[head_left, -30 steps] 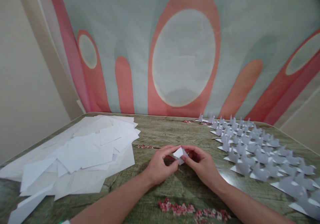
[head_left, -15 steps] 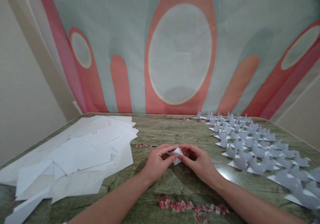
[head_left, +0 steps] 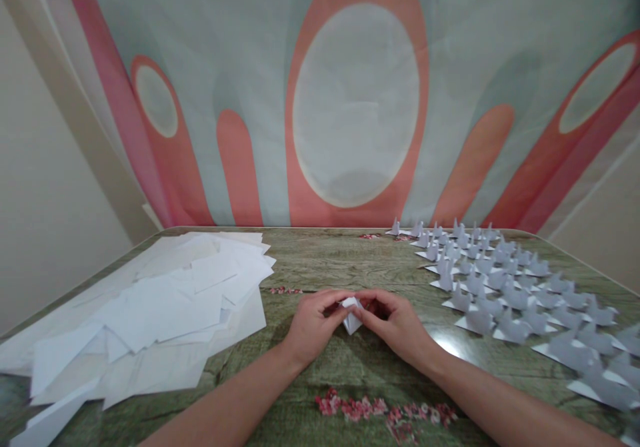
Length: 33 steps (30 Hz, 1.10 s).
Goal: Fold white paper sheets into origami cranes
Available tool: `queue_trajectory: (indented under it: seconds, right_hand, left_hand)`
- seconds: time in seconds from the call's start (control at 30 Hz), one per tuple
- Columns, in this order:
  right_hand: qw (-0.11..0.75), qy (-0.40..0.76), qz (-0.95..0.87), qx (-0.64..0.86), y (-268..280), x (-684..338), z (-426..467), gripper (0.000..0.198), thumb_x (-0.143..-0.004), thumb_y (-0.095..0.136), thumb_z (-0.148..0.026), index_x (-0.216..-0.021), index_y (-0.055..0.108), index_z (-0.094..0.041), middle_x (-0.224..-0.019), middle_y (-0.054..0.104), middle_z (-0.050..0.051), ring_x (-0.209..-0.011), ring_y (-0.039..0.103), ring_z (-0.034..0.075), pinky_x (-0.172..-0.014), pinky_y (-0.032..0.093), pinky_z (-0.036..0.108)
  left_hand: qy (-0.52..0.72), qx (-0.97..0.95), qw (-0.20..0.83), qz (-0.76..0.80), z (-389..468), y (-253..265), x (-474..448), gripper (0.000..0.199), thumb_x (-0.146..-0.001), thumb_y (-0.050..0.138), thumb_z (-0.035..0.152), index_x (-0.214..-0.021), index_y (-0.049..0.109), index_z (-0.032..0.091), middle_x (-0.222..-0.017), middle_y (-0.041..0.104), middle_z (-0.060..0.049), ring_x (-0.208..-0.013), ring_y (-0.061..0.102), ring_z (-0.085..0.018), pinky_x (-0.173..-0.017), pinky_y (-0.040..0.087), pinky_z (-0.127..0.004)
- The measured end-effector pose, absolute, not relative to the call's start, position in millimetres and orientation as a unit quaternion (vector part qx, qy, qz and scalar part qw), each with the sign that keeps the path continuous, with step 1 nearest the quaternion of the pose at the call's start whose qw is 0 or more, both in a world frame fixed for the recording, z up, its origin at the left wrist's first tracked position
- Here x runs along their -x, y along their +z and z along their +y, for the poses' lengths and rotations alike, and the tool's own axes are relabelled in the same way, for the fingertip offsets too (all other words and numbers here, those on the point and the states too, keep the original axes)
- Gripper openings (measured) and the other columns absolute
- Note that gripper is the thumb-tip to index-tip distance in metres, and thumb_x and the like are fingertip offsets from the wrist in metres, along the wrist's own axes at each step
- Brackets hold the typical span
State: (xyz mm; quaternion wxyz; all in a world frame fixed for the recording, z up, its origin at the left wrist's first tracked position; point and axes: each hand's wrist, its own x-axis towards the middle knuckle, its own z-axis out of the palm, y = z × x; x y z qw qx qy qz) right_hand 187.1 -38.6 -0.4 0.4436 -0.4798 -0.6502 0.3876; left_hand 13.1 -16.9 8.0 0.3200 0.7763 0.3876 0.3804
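Observation:
Between my two hands, over the middle of the table, is a small piece of folded white paper [head_left: 352, 324], its lower corner pointing down toward me. My left hand [head_left: 319, 322] pinches its left side with thumb and fingers. On the opposite side, my right hand [head_left: 393, 319] is closed on the paper in the same way, thumb in front. Both sets of fingertips nearly meet at the top and hide part of the folds.
A spread pile of white paper sheets [head_left: 165, 307] covers the table's left side. Several rows of folded white paper birds [head_left: 515, 294] stand at the right. The wood-patterned table [head_left: 330, 254] bears pink flower prints [head_left: 350, 406]. A painted backdrop [head_left: 270, 47] rises behind.
The folded paper has tipped slightly, showing more of its lower point below my thumbs. Both hands keep their pinch at nearly the same place. The view has shifted a little.

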Motion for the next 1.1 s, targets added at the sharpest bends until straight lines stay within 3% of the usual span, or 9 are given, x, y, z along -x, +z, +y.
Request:
queue_trajectory:
  seconds: [0.4, 0.67, 0.9, 1.1]
  right_hand:
    - [0.456, 0.363, -0.657, 0.479, -3.7, -187.4, -36.4, 0.023, -0.078, 0.057, -0.027, -0.095, 0.065, -0.016, -0.073, 0.063, 0.003, -0.061, 0.050, 0.013, -0.056, 0.041, 0.024]
    - [0.426, 0.283, -0.720, 0.468, -4.6, -190.8, -36.0, 0.020, -0.083, 0.054, -0.027, -0.092, 0.071, -0.023, -0.074, 0.062, 0.003, -0.068, 0.056, 0.015, -0.062, 0.043, 0.026]
    - [0.375, 0.231, -0.755, 0.486, -6.3, -189.8, -36.8, 0.020, -0.083, 0.052, -0.024, -0.080, 0.072, -0.023, -0.069, 0.061, 0.003, -0.067, 0.056, 0.016, -0.063, 0.043, 0.027]
    - [0.350, 0.196, -0.768, 0.499, -8.3, -188.8, -36.4, 0.020, -0.082, 0.053, -0.021, -0.073, 0.070, -0.021, -0.069, 0.060, 0.003, -0.067, 0.055, 0.016, -0.063, 0.043, 0.027]
  left_hand:
    - [0.377, -0.800, 0.279, 0.374, -18.6, 9.0, -15.3, 0.024, -0.081, 0.059, 0.030, -0.103, 0.065, 0.023, -0.095, 0.068, -0.001, -0.083, 0.061, -0.014, -0.077, 0.046, -0.022]
    - [0.357, -0.815, 0.235, 0.390, -18.9, 6.8, -14.1, 0.022, -0.084, 0.053, 0.033, -0.100, 0.065, 0.024, -0.096, 0.068, -0.001, -0.085, 0.062, -0.015, -0.080, 0.046, -0.025]
    - [0.297, -0.850, 0.153, 0.407, -19.9, 7.9, -12.0, 0.019, -0.086, 0.050, 0.030, -0.094, 0.066, 0.024, -0.090, 0.065, -0.001, -0.083, 0.060, -0.015, -0.074, 0.046, -0.024]
    - [0.314, -0.849, 0.184, 0.382, -19.1, 8.1, -12.5, 0.019, -0.085, 0.052, 0.027, -0.098, 0.064, 0.023, -0.094, 0.065, -0.002, -0.087, 0.059, -0.015, -0.080, 0.045, -0.024]
